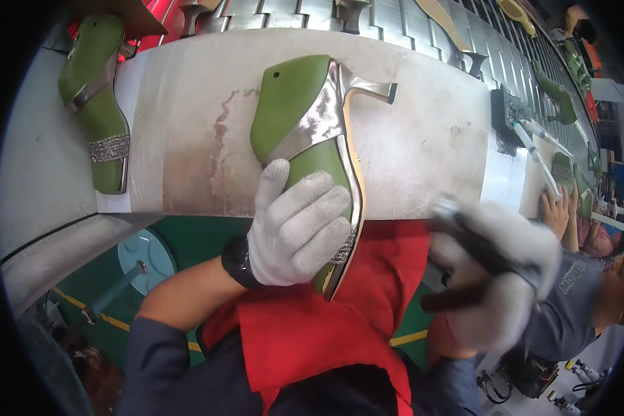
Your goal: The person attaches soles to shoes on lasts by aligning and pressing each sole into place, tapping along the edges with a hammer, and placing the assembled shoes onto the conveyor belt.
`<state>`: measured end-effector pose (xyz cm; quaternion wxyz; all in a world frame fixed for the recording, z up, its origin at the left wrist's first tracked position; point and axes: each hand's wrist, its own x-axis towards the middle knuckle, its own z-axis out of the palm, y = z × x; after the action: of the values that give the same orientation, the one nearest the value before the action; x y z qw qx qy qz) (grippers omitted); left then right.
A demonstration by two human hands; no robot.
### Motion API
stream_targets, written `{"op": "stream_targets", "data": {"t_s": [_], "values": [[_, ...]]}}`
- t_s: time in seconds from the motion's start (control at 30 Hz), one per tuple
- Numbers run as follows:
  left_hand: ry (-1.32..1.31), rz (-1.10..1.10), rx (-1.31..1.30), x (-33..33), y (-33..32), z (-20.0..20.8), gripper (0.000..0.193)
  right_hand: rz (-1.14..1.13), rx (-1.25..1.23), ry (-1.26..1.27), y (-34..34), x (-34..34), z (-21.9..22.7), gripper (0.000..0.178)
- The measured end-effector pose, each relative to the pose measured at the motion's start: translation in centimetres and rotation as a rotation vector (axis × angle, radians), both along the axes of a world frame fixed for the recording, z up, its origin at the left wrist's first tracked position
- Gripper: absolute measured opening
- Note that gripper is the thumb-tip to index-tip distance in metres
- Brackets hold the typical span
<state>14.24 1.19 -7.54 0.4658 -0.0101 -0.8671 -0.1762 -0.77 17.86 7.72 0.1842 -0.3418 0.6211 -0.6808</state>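
Note:
My left hand (301, 229), in a white knit glove, is closed around the toe part of a heeled sandal (322, 114) built on a green shoe last (291, 90). The sandal has a shiny metallic strap, a glittery band at the toe and a slim heel pointing away to the right. Its back part lies over the pale worktable (208, 132), while the toe overhangs the near edge above my red apron (312, 333). To the right, my gloved right hand (509, 277) is smeared by motion, gripping a dark tool (482, 249) with a shiny metal tip; its exact kind is unclear.
Another sandal on a green last (107, 104) lies at the left. Beyond the table runs a slatted metal conveyor (277, 15) carrying more heels. A dark block (507, 111) with white-handled brushes (534, 154) stands at the right. Co-workers sit further right; a round blue stool (147, 260) is below left.

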Motion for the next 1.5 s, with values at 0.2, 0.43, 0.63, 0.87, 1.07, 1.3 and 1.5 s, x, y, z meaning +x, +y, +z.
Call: {"op": "stream_targets", "data": {"t_s": [0.2, 0.43, 0.63, 0.87, 1.07, 1.3, 1.5], "values": [[0.024, 0.027, 0.052, 0.5, 1.1, 0.4, 0.042, 0.254, 0.192, -0.37, 1.3, 1.8, -2.3, 0.024], [0.083, 0.093, 0.049, -0.9, 1.2, -0.8, 0.04, 0.107, 0.059, -0.29, -2.6, -2.7, -3.7, 0.029], [0.075, 0.078, 0.072, -0.7, 1.4, -0.8, 0.043, 0.103, 0.096, -0.399, -5.4, -4.8, -5.3, 0.024], [0.093, 0.047, 0.123, -1.0, 1.6, -0.8, 0.041, 0.169, 0.285, -0.153, -7.5, -7.1, -4.6, 0.021], [0.085, -0.019, 0.137, -0.6, 1.2, -0.6, 0.039, 0.42, 0.668, -0.062, -14.7, -8.9, 0.4, 0.026], [0.045, 0.069, 0.021, 0.4, 0.6, -0.8, 0.042, 0.294, 0.498, -0.097, -7.2, -6.3, -1.9, 0.016], [0.012, -0.064, 0.423, 3.6, -1.8, 1.7, 0.104, 0.04, 0.731, 1.02, -3.0, -9.1, -4.7, 0.048]]}}
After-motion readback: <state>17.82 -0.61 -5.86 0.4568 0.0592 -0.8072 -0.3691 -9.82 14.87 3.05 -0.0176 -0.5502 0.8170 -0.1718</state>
